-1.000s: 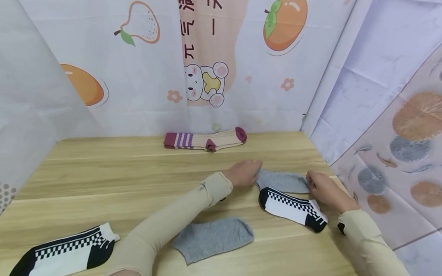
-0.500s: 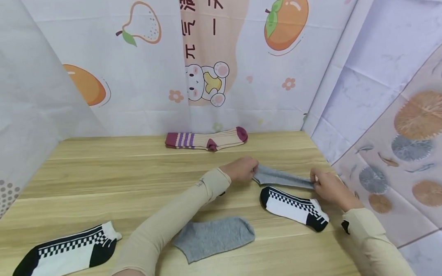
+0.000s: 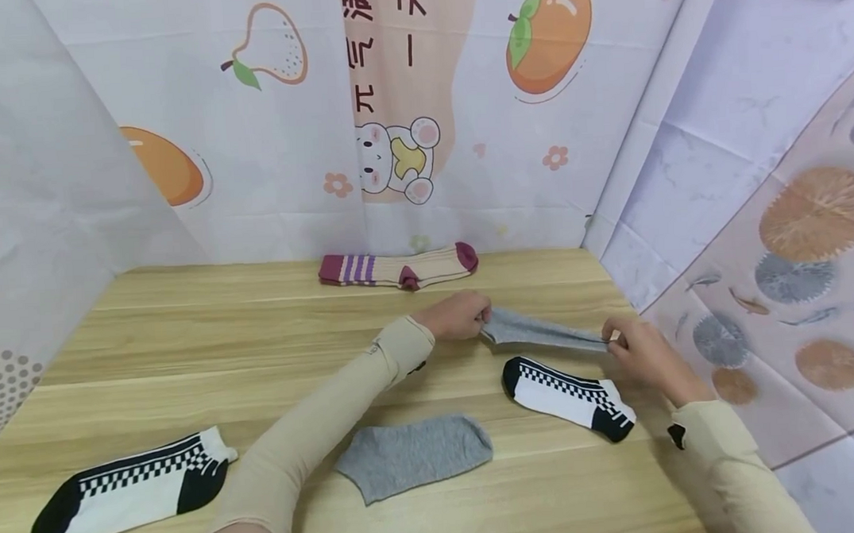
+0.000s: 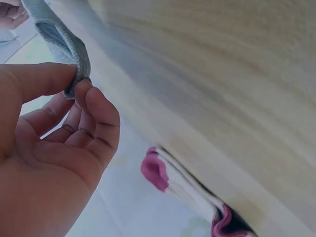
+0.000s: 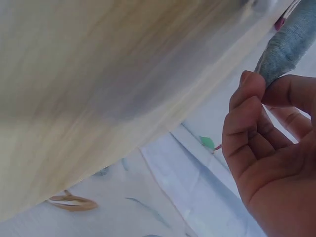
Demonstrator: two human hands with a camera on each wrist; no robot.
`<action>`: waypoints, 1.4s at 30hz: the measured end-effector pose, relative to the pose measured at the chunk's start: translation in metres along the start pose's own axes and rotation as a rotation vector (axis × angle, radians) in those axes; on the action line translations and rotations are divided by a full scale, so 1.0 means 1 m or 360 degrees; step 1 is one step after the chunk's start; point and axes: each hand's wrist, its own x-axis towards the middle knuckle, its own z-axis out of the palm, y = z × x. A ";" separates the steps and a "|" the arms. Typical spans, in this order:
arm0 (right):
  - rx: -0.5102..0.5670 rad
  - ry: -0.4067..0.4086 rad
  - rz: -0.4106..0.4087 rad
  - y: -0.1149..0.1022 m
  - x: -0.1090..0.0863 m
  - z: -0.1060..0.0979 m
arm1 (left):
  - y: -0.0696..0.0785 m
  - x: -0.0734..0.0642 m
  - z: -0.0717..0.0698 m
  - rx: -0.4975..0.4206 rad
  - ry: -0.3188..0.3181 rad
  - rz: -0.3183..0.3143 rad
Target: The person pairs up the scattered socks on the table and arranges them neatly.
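A grey sock (image 3: 537, 331) is stretched between both hands above the right side of the table. At its left end, the left hand (image 3: 460, 315) pinches the opening between thumb and forefinger, as the left wrist view shows with the sock's edge (image 4: 74, 54). The right hand (image 3: 641, 354) pinches the other end; in the right wrist view the sock (image 5: 286, 47) rises from between thumb and fingers. Just in front of it lies a black-and-white checkered sock (image 3: 569, 398). Another grey sock (image 3: 417, 455) lies flat near the middle front, beside the left forearm.
A second black-and-white checkered sock (image 3: 132, 490) lies at the front left. Cream socks with maroon ends and purple stripes (image 3: 398, 268) lie along the back edge. The wooden table (image 3: 244, 346) meets printed curtains (image 3: 266, 186) at the back and sides.
Both hands have raised the grey sock and shifted it slightly back, off the checkered sock. It has gone from lying fairly flat to a narrow, taut strip.
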 end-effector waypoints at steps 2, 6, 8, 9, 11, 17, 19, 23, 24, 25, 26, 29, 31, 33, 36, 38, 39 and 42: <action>-0.0003 0.0005 -0.0034 -0.003 0.001 0.000 | -0.001 -0.004 -0.004 -0.0018 0.0001 0.0003; -0.0009 0.0048 -0.0094 -0.009 0.004 -0.002 | -0.001 -0.012 -0.010 -0.0050 0.0001 -0.0026; -0.0005 0.0060 -0.0107 -0.012 0.005 -0.005 | 0.000 -0.015 -0.013 -0.0054 -0.0002 -0.0035; -0.0001 0.0057 -0.0108 -0.013 0.005 -0.005 | 0.001 -0.016 -0.014 -0.0045 0.0000 -0.0030; 0.0007 0.0045 -0.0104 -0.015 0.006 -0.006 | 0.001 -0.018 -0.014 -0.0035 0.0007 -0.0017; 0.0022 0.0049 -0.0136 -0.023 0.009 -0.007 | 0.001 -0.028 -0.019 -0.0013 -0.0001 -0.0032; 0.0019 0.0057 -0.0143 -0.027 0.009 -0.007 | 0.001 -0.032 -0.020 0.0012 -0.0001 -0.0023; -0.0008 0.0082 -0.0157 -0.036 0.007 -0.006 | -0.001 -0.043 -0.020 0.0048 0.0008 0.0016; -0.0017 0.0090 -0.0165 -0.038 0.006 -0.006 | -0.001 -0.046 -0.021 0.0050 0.0016 0.0026; -0.0020 0.0097 -0.0173 -0.041 0.006 -0.006 | -0.001 -0.049 -0.022 0.0048 0.0026 0.0034; -0.0025 0.0104 -0.0186 -0.043 0.006 -0.006 | -0.001 -0.052 -0.023 0.0042 0.0038 0.0038; -0.0041 0.0118 -0.0224 -0.050 0.004 -0.006 | -0.003 -0.061 -0.026 0.0025 0.0081 0.0057; -0.0056 0.0130 -0.0249 -0.053 0.003 -0.006 | -0.004 -0.068 -0.027 0.0005 0.0094 0.0059; -0.0073 0.0151 -0.0283 -0.056 0.002 -0.005 | -0.005 -0.076 -0.027 -0.0020 0.0103 0.0066; -0.0063 0.0156 -0.0330 -0.061 0.001 -0.002 | -0.007 -0.090 -0.026 -0.0045 0.0089 0.0046; -0.0038 0.0135 -0.0353 -0.066 0.000 0.000 | -0.006 -0.099 -0.026 -0.0036 0.0094 0.0043; -0.0021 0.0120 -0.0360 -0.068 -0.001 0.001 | -0.006 -0.105 -0.026 -0.0029 0.0099 0.0043; 0.0011 0.0106 -0.0377 -0.076 -0.005 0.003 | -0.003 -0.121 -0.030 -0.0006 0.0117 0.0045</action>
